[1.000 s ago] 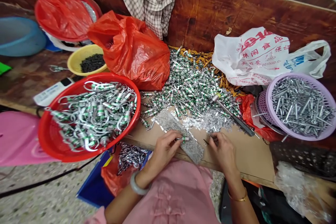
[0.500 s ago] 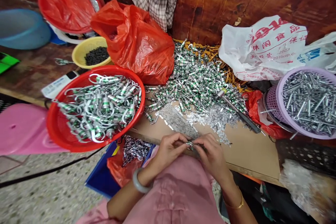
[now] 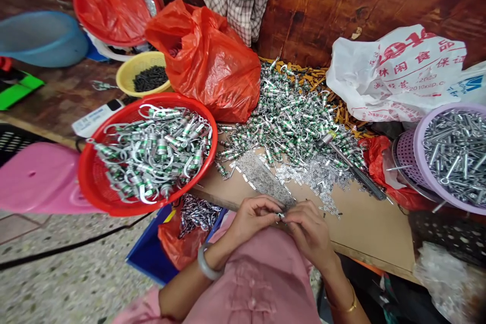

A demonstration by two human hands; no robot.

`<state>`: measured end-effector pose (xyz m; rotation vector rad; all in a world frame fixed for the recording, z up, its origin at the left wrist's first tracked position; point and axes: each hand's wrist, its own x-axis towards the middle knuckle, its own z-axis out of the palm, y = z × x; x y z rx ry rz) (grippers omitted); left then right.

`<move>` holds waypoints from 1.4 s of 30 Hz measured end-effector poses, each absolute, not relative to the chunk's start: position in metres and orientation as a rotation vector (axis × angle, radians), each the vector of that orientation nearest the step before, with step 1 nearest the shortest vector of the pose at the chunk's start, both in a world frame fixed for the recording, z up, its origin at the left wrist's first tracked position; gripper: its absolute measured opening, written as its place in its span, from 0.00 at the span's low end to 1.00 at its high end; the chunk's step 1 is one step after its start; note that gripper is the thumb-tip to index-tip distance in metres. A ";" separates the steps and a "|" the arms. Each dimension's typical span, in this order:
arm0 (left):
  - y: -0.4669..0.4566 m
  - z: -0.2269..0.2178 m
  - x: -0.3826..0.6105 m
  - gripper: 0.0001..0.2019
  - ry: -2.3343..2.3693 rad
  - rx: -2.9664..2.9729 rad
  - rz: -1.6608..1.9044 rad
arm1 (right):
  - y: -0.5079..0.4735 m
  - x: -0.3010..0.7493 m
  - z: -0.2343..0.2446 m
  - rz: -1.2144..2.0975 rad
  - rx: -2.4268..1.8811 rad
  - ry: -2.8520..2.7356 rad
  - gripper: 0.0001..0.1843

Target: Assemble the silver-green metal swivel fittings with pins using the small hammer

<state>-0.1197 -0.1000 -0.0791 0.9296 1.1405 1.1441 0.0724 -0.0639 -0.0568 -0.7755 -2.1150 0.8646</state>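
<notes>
My left hand (image 3: 251, 218) and my right hand (image 3: 307, 227) meet at the near edge of the table, fingers pinched together on a small metal part (image 3: 280, 215) held between them. They hover over the end of a grey stone slab (image 3: 261, 178). Just beyond lies a big heap of silver and green metal parts (image 3: 292, 121), with small flat silver pieces (image 3: 319, 178) scattered in front of it. A red basket (image 3: 114, 197) to the left holds several assembled silver and green hooked parts.
A dark-handled tool (image 3: 353, 167) lies on the heap's right side. A purple basket (image 3: 417, 142) of silver pins stands at the right. Red bags (image 3: 212, 61), a yellow bowl (image 3: 129, 73) of black bits, a white bag (image 3: 395, 76) and a pink stool (image 3: 38, 177) surround the work spot.
My right hand left the table surface and joined my left hand; both now pinch the small part together near the table edge. The view shifted slightly left.
</notes>
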 end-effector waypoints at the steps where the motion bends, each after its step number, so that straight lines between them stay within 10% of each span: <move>1: -0.100 -0.079 -0.119 0.12 1.134 0.926 1.150 | -0.064 0.073 -0.057 0.868 -0.771 -2.114 0.11; 19: -0.108 -0.078 -0.105 0.07 1.188 0.787 1.240 | -0.079 0.079 -0.054 1.034 -1.064 -2.021 0.10; 31: -0.104 -0.050 -0.124 0.07 1.110 1.986 0.894 | -0.086 0.087 -0.059 1.132 -1.183 -1.974 0.03; 42: -0.135 -0.086 -0.093 0.04 1.086 0.853 0.836 | -0.119 0.102 -0.061 1.755 -1.529 -1.703 0.14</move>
